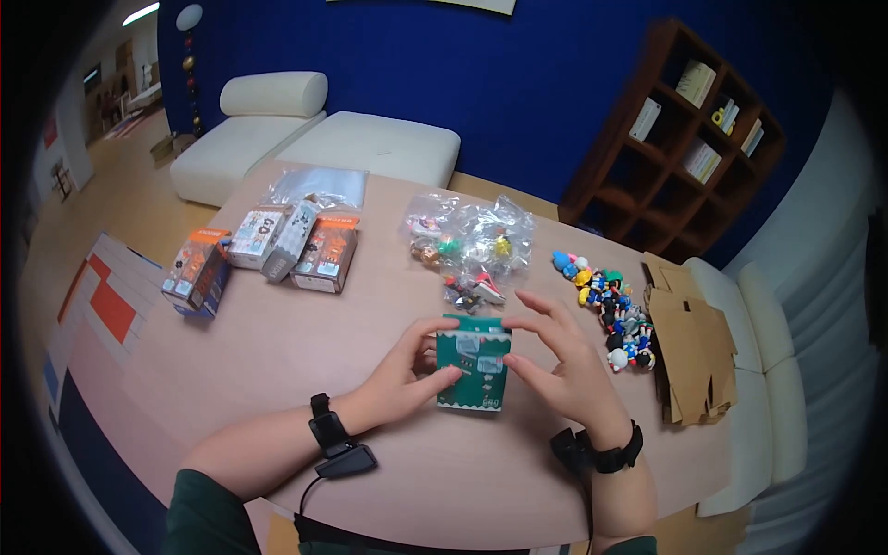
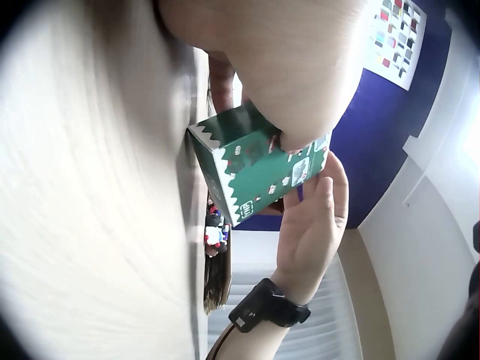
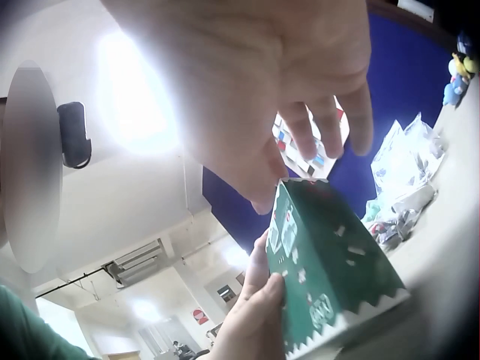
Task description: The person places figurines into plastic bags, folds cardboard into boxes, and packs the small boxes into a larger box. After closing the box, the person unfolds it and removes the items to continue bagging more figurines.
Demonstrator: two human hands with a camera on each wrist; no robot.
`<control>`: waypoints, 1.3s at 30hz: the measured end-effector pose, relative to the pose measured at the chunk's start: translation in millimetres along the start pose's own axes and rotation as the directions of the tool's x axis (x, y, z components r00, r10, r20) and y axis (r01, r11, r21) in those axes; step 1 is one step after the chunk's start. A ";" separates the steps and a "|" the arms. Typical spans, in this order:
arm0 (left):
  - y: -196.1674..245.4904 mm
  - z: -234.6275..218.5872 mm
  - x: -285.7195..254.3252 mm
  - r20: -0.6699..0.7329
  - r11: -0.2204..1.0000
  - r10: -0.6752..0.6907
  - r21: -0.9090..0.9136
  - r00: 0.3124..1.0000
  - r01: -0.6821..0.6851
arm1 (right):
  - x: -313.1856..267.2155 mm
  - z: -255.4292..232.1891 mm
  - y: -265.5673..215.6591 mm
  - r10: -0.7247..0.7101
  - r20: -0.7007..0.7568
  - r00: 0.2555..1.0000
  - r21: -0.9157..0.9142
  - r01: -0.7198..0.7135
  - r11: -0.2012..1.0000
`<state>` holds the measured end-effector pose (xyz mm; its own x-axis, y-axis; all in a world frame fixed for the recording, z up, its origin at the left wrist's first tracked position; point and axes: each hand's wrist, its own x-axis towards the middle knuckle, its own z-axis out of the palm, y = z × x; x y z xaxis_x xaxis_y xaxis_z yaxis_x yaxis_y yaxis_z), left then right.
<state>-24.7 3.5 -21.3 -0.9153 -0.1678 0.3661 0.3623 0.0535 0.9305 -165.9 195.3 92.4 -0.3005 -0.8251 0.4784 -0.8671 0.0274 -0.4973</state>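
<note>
At the surface, the left hand grips a green box; the right hand, fingers loosely spread, is at its edge.

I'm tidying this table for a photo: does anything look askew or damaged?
The grey box looks askew: it slants between the white box and an orange-topped box rather than lining up. The green box shows no obvious damage.

Left fingers partly hidden behind green box, poster cut off at top edge, books too small to read
</note>
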 end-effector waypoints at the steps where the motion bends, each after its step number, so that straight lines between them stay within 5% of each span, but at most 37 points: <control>1: 3.4 -0.4 1.3 -0.055 0.995 -0.065 -0.085 0.996 0.060 | -1.6 5.3 5.7 0.054 0.040 0.998 0.043 -0.056 0.998; 3: 8.6 -2.9 4.2 -0.098 0.981 -0.137 -0.149 0.986 0.122 | -2.8 17.1 11.8 0.102 0.065 0.993 0.102 -0.108 0.989; 5: 8.6 -6.3 5.6 -0.226 0.954 -0.196 -0.270 0.954 0.132 | -4.9 30.9 13.2 0.416 0.279 0.865 0.506 -0.501 0.702; 10: -8.6 -11.3 12.3 -0.290 0.942 -0.202 -0.320 0.936 0.104 | -13.8 65.4 38.1 0.565 0.261 0.783 0.786 -0.512 0.346; 14: 8.1 -5.3 9.3 -0.159 0.955 -0.294 -0.079 0.943 0.284 | -18.3 76.1 52.4 0.634 0.153 0.758 0.820 -0.456 0.347; 17: 6.7 -3.5 8.8 -0.161 0.965 -0.261 -0.082 0.952 0.251 | -23.6 85.0 58.8 0.637 0.203 0.743 0.879 -0.425 0.215; 21: 6.0 -5.0 7.4 -0.065 0.970 -0.239 -0.054 0.969 0.236 | -20.6 66.0 45.4 0.599 0.256 0.759 0.853 -0.469 0.229; 23: -5.8 -9.6 5.6 -0.041 0.973 -0.191 -0.139 0.981 0.184 | -14.7 53.6 50.4 0.506 0.120 0.854 0.836 -0.362 0.413; 26: -9.9 -9.6 5.7 0.028 0.966 -0.226 -0.123 0.974 0.227 | -7.0 28.4 85.8 0.538 -0.146 0.830 0.775 -0.242 0.584; 29: -4.9 -8.3 7.3 -0.009 0.965 -0.256 -0.066 0.967 0.255 | -14.6 -14.3 105.1 0.597 -0.263 0.758 0.451 -0.450 0.770; 31: -6.8 -9.4 7.4 -0.024 0.958 -0.269 -0.113 0.963 0.265 | -20.8 -35.5 109.8 0.646 -0.236 0.726 0.024 -0.660 0.751; 35: -10.3 -9.6 7.6 -0.009 0.949 -0.282 -0.148 0.959 0.278 | -34.8 -29.3 126.9 0.656 -0.259 0.709 -0.329 -0.704 0.630; 37: -10.8 -8.7 6.6 -0.020 0.951 -0.283 -0.138 0.959 0.277 | -35.1 -22.0 113.8 0.403 -0.316 0.859 -0.564 -0.512 0.648; 39: -12.3 -6.4 7.8 -0.024 0.946 -0.293 -0.151 0.956 0.286 | -28.1 -15.1 100.1 0.354 -0.253 0.901 -0.524 -0.435 0.732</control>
<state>-35.1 -4.7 -29.9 -0.9768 -0.1998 0.0767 0.1072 -0.1465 0.9834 -250.2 229.7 40.1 -0.6777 -0.5905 0.4382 -0.7125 0.6748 -0.1926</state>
